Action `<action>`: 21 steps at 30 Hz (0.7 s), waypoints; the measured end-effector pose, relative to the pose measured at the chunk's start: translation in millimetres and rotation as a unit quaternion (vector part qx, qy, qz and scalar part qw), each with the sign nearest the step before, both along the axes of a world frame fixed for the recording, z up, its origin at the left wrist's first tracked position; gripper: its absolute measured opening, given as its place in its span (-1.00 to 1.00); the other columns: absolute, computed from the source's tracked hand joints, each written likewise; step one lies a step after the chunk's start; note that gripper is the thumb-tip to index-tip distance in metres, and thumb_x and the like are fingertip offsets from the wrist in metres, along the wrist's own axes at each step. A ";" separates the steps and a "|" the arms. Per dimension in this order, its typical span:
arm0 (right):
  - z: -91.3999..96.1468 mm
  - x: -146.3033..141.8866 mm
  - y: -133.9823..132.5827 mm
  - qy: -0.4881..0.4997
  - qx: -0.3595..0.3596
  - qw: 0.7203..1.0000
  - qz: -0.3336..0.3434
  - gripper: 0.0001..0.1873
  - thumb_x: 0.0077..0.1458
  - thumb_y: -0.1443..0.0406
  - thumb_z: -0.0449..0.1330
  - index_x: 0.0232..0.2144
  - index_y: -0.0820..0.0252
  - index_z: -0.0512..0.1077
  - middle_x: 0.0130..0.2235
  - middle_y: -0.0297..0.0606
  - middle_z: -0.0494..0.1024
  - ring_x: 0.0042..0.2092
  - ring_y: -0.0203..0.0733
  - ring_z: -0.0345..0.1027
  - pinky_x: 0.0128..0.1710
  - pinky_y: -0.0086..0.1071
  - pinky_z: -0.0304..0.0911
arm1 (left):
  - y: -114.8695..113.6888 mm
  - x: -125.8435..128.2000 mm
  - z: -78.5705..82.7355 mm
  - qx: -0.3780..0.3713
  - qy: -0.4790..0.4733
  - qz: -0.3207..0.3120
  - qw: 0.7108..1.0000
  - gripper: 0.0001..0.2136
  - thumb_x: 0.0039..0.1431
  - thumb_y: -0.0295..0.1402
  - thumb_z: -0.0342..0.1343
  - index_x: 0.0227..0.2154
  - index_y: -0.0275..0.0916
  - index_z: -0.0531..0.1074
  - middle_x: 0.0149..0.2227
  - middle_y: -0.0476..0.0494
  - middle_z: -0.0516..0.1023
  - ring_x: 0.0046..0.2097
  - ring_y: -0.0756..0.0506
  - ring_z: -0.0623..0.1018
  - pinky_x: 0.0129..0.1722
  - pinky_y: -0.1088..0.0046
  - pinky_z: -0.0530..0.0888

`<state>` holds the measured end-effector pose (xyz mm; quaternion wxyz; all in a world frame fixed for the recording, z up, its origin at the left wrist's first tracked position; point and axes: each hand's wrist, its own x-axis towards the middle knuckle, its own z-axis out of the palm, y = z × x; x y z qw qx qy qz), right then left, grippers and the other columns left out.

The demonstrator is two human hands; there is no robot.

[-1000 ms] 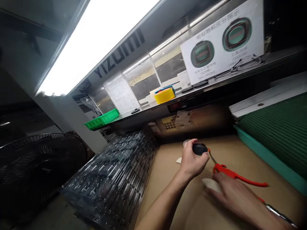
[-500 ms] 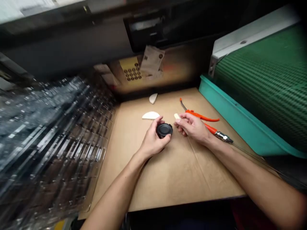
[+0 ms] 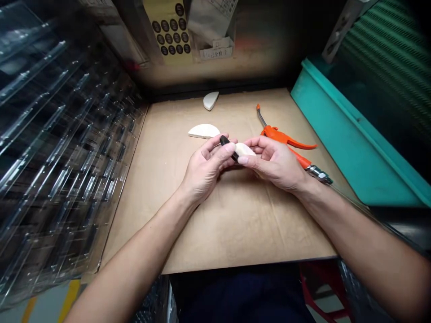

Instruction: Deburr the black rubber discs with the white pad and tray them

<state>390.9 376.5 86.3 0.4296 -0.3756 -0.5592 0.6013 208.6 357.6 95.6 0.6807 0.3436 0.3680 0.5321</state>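
My left hand (image 3: 208, 166) is closed on a small round black part (image 3: 223, 141), now turned nearly edge-on. Between the thumb and fingers of my right hand (image 3: 274, 161) is a white pad (image 3: 245, 150), which looks like felt or foam. The pad's edge meets the black part, and my fingers hide much of both. Beyond my left hand lies a half-round white pad (image 3: 204, 130) on the cardboard. Farther back sits a smaller wedge-shaped white pad (image 3: 210, 101). An orange air blow gun (image 3: 276, 135) rests just behind my right hand.
Stacked clear plastic trays (image 3: 67, 148) line the left side. A teal bin (image 3: 336, 130) flanks the cardboard sheet (image 3: 218, 233) on the right, below a green ribbed surface (image 3: 390, 54). A yellow label sheet (image 3: 170, 31) and papers hang at the back.
My right hand has brought the white pad over to the black part. The black part has tilted from face-up to nearly edge-on. The camera view has dipped lower.
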 end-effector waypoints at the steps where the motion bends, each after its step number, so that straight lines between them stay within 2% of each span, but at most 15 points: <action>1: 0.6 0.4 0.4 -0.011 0.021 1.000 -0.016 -0.44 -0.03 0.02 0.53 -0.14 0.22 0.47 -0.18 -0.24 0.60 -0.24 -0.23 0.46 -0.28 -0.40 0.38 | -0.2 -0.2 1.2 -0.012 -0.015 -0.005 1.000 -0.57 0.13 -0.17 0.38 -0.02 -0.25 0.45 -0.01 -0.21 0.60 -0.02 -0.12 0.61 -0.01 0.34 0.56; 3: 1.9 2.6 2.3 -0.052 0.075 0.993 -0.072 -0.41 -0.05 -0.03 0.53 -0.14 0.22 0.47 -0.18 -0.24 0.59 -0.21 -0.18 0.46 -0.26 -0.37 0.38 | -0.5 -0.7 3.7 -0.033 -0.041 -0.013 0.999 -0.62 0.24 -0.08 0.25 -0.05 -0.26 0.48 -0.05 -0.21 0.61 -0.08 -0.11 0.62 -0.07 0.35 0.57; 5: 3.4 5.6 4.2 -0.103 0.125 0.978 -0.133 -0.41 -0.04 -0.07 0.50 -0.16 0.21 0.48 -0.22 -0.26 0.59 -0.25 -0.19 0.44 -0.33 -0.39 0.34 | -0.7 -1.0 6.5 -0.056 -0.060 -0.021 0.996 -0.61 0.30 -0.04 0.14 -0.06 -0.29 0.50 -0.10 -0.23 0.61 -0.17 -0.10 0.63 -0.14 0.34 0.59; 8: 5.0 7.5 3.1 -0.173 0.180 0.950 -0.186 -0.57 0.13 -0.03 0.38 -0.19 0.19 0.50 -0.30 -0.30 0.58 -0.33 -0.22 0.41 -0.40 -0.41 0.29 | -0.4 -0.3 10.0 -0.078 -0.065 -0.032 0.994 -0.59 0.34 -0.03 0.03 -0.10 -0.32 0.50 -0.17 -0.23 0.59 -0.31 -0.07 0.59 -0.36 0.40 0.55; 10: 4.9 6.0 -0.8 -0.204 0.215 0.936 -0.192 -0.68 0.19 0.07 0.30 -0.18 0.19 0.50 -0.28 -0.31 0.58 -0.31 -0.21 0.44 -0.37 -0.39 0.31 | -0.3 0.7 11.1 -0.081 -0.060 -0.037 0.994 -0.59 0.36 -0.04 -0.02 -0.16 -0.33 0.50 -0.23 -0.20 0.57 -0.41 -0.03 0.53 -0.52 0.48 0.44; 13: 3.9 0.9 -8.6 -0.225 0.279 0.917 -0.174 -0.74 0.17 0.20 0.27 -0.13 0.20 0.49 -0.23 -0.30 0.61 -0.27 -0.18 0.48 -0.30 -0.35 0.36 | -0.8 2.2 11.1 -0.084 -0.055 -0.040 0.994 -0.58 0.37 -0.02 -0.07 -0.17 -0.29 0.48 -0.35 -0.11 0.53 -0.53 0.02 0.44 -0.63 0.53 0.31; 16: 2.9 -4.1 -14.4 -0.242 0.369 0.880 -0.175 -0.76 0.19 0.25 0.28 -0.11 0.22 0.48 -0.20 -0.27 0.62 -0.24 -0.17 0.50 -0.25 -0.35 0.39 | -1.9 3.2 9.1 -0.100 -0.055 -0.071 0.991 -0.51 0.39 0.06 -0.13 -0.20 -0.26 0.49 -0.49 -0.04 0.45 -0.58 0.02 0.40 -0.66 0.54 0.28; 19: 1.3 -7.4 -17.3 -0.258 0.435 0.843 -0.181 -0.77 0.25 0.27 0.26 -0.06 0.23 0.47 -0.15 -0.20 0.60 -0.19 -0.14 0.51 -0.19 -0.32 0.40 | -3.4 5.1 5.3 -0.125 -0.054 -0.125 0.983 -0.34 0.38 0.19 -0.25 -0.41 -0.29 0.46 -0.58 -0.07 0.37 -0.59 0.00 0.39 -0.66 0.53 0.30; 21: -0.6 -9.1 -18.2 -0.273 0.460 0.826 -0.180 -0.77 0.28 0.29 0.23 -0.02 0.20 0.45 -0.14 -0.18 0.60 -0.18 -0.12 0.50 -0.18 -0.28 0.39 | -4.2 7.2 2.5 -0.137 -0.053 -0.143 0.979 -0.30 0.39 0.19 -0.31 -0.49 -0.29 0.43 -0.61 -0.08 0.33 -0.60 0.01 0.37 -0.67 0.54 0.29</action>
